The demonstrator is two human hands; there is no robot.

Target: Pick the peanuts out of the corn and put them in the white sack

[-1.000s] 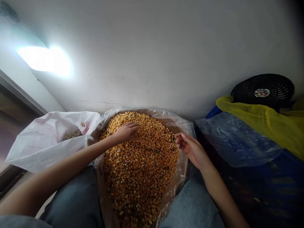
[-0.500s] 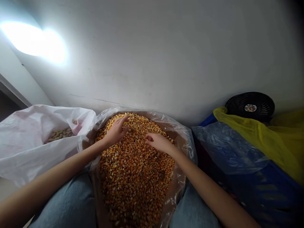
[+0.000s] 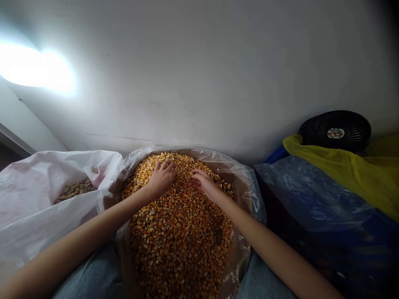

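A heap of loose corn kernels (image 3: 181,232), yellow to orange, fills a bag lined with clear plastic (image 3: 249,195) between my knees. On the far part of the heap rests my left hand (image 3: 162,178), back upward, its fingers apart and bent down onto the kernels. My right hand (image 3: 205,185) is just to its right, low over the corn, with thumb and fingers drawn together. Whatever those right fingertips hold, if anything, is too small to make out. A few darker bits show among the kernels near the right side.
To the left stands a white sack (image 3: 40,174) with brown, peanut-like pods (image 3: 75,190) inside. At right are a blue crate (image 3: 276,154), clear plastic sheeting (image 3: 311,191), yellow mesh (image 3: 343,166) and a black round fan-like grille (image 3: 336,131). A pale wall (image 3: 193,83) rises behind.
My left hand has shifted slightly right and down, its fingers now bent onto the corn. My right hand stays nearly in place, its fingers turned a little. The camera view has tilted slightly.
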